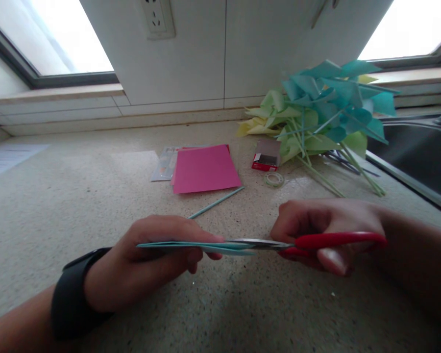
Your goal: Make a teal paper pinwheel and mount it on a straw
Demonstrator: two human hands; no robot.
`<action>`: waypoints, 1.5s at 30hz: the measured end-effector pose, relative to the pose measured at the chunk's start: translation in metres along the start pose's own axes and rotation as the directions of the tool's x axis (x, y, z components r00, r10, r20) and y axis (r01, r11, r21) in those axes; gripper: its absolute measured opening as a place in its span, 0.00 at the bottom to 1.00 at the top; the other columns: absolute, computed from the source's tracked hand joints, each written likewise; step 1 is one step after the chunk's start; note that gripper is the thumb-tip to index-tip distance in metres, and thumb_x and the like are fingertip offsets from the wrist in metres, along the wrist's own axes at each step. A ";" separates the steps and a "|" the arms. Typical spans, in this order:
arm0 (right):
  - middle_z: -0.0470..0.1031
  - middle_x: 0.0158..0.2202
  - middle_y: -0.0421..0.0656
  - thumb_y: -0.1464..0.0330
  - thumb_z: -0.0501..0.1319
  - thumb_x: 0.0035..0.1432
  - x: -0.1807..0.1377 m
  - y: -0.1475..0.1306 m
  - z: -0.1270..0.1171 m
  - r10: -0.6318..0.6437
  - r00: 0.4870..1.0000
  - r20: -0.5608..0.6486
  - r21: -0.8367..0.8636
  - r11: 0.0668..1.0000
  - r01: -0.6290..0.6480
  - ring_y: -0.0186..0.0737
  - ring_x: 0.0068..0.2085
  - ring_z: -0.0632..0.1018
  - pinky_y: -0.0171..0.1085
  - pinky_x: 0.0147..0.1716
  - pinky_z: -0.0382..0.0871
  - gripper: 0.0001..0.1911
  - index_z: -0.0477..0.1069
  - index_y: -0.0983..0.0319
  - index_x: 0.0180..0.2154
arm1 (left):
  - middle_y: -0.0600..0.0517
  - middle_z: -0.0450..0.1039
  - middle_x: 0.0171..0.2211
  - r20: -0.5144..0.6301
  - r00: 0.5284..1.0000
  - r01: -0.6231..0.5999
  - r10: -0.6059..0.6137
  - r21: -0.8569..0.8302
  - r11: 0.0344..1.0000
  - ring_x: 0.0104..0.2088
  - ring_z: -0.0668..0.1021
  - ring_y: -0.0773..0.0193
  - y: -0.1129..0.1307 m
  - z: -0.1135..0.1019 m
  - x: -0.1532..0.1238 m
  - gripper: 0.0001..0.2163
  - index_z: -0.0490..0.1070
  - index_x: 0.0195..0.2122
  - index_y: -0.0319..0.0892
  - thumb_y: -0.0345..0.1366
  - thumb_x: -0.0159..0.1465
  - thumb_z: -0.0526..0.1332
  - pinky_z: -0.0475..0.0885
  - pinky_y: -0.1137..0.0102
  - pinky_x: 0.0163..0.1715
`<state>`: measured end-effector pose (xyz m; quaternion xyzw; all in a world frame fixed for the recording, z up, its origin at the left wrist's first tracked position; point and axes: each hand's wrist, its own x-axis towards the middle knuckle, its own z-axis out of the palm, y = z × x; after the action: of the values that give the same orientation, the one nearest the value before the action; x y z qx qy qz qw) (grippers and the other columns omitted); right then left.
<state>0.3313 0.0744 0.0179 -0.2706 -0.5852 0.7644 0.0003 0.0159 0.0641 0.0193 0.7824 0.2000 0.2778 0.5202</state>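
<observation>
Folded light-blue paper point(176, 244) is pinched between the thumb and fingers of my left hand point(158, 260), seen nearly edge-on above the countertop. My right hand point(327, 225) grips red-handled scissors point(338, 239), its thumb through one loop. The blades point left and meet the right end of the paper, close to my left fingertips. Whether the blades are fully closed is hard to make out. Just beyond my left hand lies a thin light-blue paper stick point(216, 202), its lower end hidden behind that hand.
Pink paper sheets point(206, 169) lie at mid-counter over a clear packet point(164, 164). Right of them are a small red box point(265, 162) and a tape roll point(274, 179). Blue, green and yellow paper pinwheels or flowers point(327, 103) are heaped beside the sink point(419, 157). A printed sheet point(11, 157) lies far left.
</observation>
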 end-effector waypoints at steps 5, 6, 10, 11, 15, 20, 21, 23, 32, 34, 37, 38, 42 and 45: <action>0.67 0.16 0.35 0.48 0.74 0.42 -0.001 0.000 -0.003 0.003 1.000 -0.006 -0.002 1.000 -0.003 0.28 0.14 0.64 0.27 0.10 0.58 0.27 0.67 0.63 0.24 | 0.52 0.84 0.38 -0.021 0.999 -0.025 0.026 0.059 0.998 0.32 0.81 0.70 0.002 -0.001 0.003 0.12 0.80 0.48 0.46 0.27 0.68 0.61 0.77 0.80 0.33; 0.67 0.16 0.35 0.49 0.74 0.43 -0.001 -0.001 -0.003 0.002 1.000 -0.005 -0.010 1.000 -0.002 0.28 0.14 0.65 0.27 0.11 0.59 0.27 0.67 0.63 0.24 | 0.53 0.84 0.38 -0.024 0.999 -0.028 0.029 0.062 0.998 0.32 0.81 0.70 0.002 -0.001 0.003 0.12 0.80 0.48 0.46 0.28 0.68 0.62 0.77 0.80 0.33; 0.67 0.17 0.34 0.47 0.73 0.45 -0.003 -0.004 -0.003 0.012 1.000 -0.020 -0.031 0.999 -0.012 0.27 0.14 0.66 0.25 0.11 0.59 0.28 0.66 0.63 0.24 | 0.53 0.84 0.40 -0.021 0.998 -0.050 0.051 0.060 0.997 0.32 0.80 0.71 0.000 -0.002 0.002 0.15 0.78 0.52 0.49 0.26 0.68 0.61 0.77 0.79 0.34; 0.66 0.17 0.34 0.46 0.72 0.46 -0.004 -0.004 -0.003 0.014 1.000 -0.024 -0.036 0.999 -0.015 0.26 0.14 0.66 0.24 0.11 0.59 0.28 0.66 0.63 0.24 | 0.53 0.84 0.40 -0.024 0.998 -0.052 0.053 0.060 0.997 0.32 0.80 0.71 -0.001 -0.002 0.001 0.16 0.78 0.53 0.49 0.26 0.68 0.61 0.77 0.79 0.34; 0.66 0.17 0.33 0.47 0.72 0.48 -0.004 -0.004 -0.003 0.005 0.999 -0.037 -0.045 0.999 -0.007 0.25 0.14 0.65 0.23 0.11 0.61 0.28 0.65 0.63 0.24 | 0.53 0.83 0.39 -0.035 0.998 -0.048 0.051 0.071 0.996 0.31 0.80 0.70 -0.003 -0.002 0.001 0.17 0.78 0.54 0.50 0.25 0.68 0.61 0.77 0.79 0.33; 0.67 0.16 0.34 0.52 0.74 0.47 -0.004 -0.002 -0.005 -0.004 0.999 -0.034 -0.007 1.000 0.003 0.26 0.14 0.67 0.23 0.10 0.61 0.25 0.66 0.63 0.23 | 0.52 0.84 0.41 -0.043 0.999 -0.031 0.033 0.064 0.997 0.30 0.80 0.69 0.000 -0.001 0.002 0.16 0.78 0.53 0.50 0.27 0.69 0.60 0.78 0.77 0.32; 0.67 0.16 0.34 0.53 0.74 0.47 -0.004 -0.002 -0.005 -0.003 0.999 -0.036 -0.008 1.000 0.003 0.26 0.14 0.67 0.23 0.10 0.61 0.25 0.66 0.63 0.23 | 0.51 0.84 0.41 -0.044 0.999 -0.028 0.031 0.060 0.998 0.30 0.80 0.69 0.000 -0.001 0.002 0.16 0.78 0.53 0.50 0.27 0.69 0.60 0.78 0.76 0.31; 0.67 0.15 0.34 0.52 0.74 0.49 -0.005 -0.003 -0.006 0.001 0.999 -0.043 -0.027 1.000 -0.002 0.26 0.14 0.68 0.23 0.10 0.62 0.24 0.67 0.63 0.23 | 0.51 0.84 0.41 -0.050 0.998 -0.022 0.025 0.055 0.998 0.30 0.80 0.69 0.001 -0.001 0.002 0.16 0.78 0.53 0.51 0.27 0.69 0.60 0.78 0.76 0.31; 0.67 0.15 0.34 0.53 0.73 0.51 -0.006 -0.003 -0.008 0.005 1.000 -0.031 -0.056 0.998 -0.007 0.27 0.14 0.68 0.22 0.10 0.61 0.24 0.66 0.63 0.23 | 0.47 0.84 0.40 -0.054 0.998 -0.008 0.012 0.075 0.997 0.29 0.80 0.67 -0.001 0.000 0.002 0.13 0.78 0.52 0.44 0.29 0.69 0.60 0.79 0.74 0.29; 0.67 0.15 0.34 0.53 0.73 0.50 -0.006 -0.003 -0.007 0.008 1.000 -0.016 -0.032 0.999 -0.009 0.27 0.14 0.68 0.23 0.10 0.61 0.24 0.67 0.63 0.23 | 0.47 0.84 0.40 -0.052 0.999 -0.012 0.016 0.074 0.997 0.29 0.80 0.67 -0.001 0.000 0.003 0.13 0.78 0.53 0.44 0.29 0.69 0.60 0.79 0.74 0.29; 0.67 0.14 0.33 0.54 0.74 0.48 -0.004 -0.003 -0.006 0.012 1.000 -0.008 -0.003 1.000 -0.012 0.27 0.13 0.67 0.24 0.09 0.61 0.23 0.68 0.63 0.24 | 0.48 0.84 0.39 -0.033 0.999 -0.026 0.029 0.085 0.996 0.28 0.80 0.68 0.000 0.002 0.003 0.14 0.78 0.53 0.45 0.28 0.69 0.61 0.78 0.75 0.29; 0.67 0.14 0.33 0.54 0.74 0.48 -0.003 -0.002 -0.005 0.011 1.000 -0.008 -0.004 1.000 -0.011 0.27 0.13 0.67 0.24 0.10 0.61 0.23 0.69 0.63 0.24 | 0.48 0.84 0.39 -0.028 0.999 -0.030 0.033 0.093 0.995 0.28 0.80 0.68 0.000 0.002 0.003 0.14 0.78 0.53 0.45 0.28 0.69 0.61 0.78 0.75 0.28; 0.67 0.14 0.33 0.54 0.75 0.47 -0.001 -0.002 -0.002 0.020 1.000 -0.012 0.004 1.000 -0.020 0.27 0.13 0.67 0.23 0.10 0.60 0.23 0.68 0.63 0.23 | 0.48 0.85 0.39 -0.036 0.999 -0.034 0.039 0.126 0.991 0.27 0.80 0.68 0.002 0.004 0.003 0.14 0.78 0.53 0.45 0.27 0.69 0.61 0.78 0.76 0.28; 0.67 0.13 0.33 0.53 0.75 0.46 -0.001 -0.002 0.000 0.031 0.999 -0.029 0.035 0.999 -0.030 0.27 0.13 0.66 0.24 0.09 0.59 0.24 0.68 0.63 0.23 | 0.48 0.85 0.38 -0.030 0.998 -0.051 0.055 0.139 0.989 0.27 0.80 0.68 0.002 0.004 0.003 0.14 0.78 0.53 0.44 0.27 0.69 0.61 0.78 0.76 0.29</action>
<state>0.3313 0.0753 0.0200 -0.2904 -0.5676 0.7703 0.0020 0.0206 0.0622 0.0206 0.8168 0.2068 0.2903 0.4537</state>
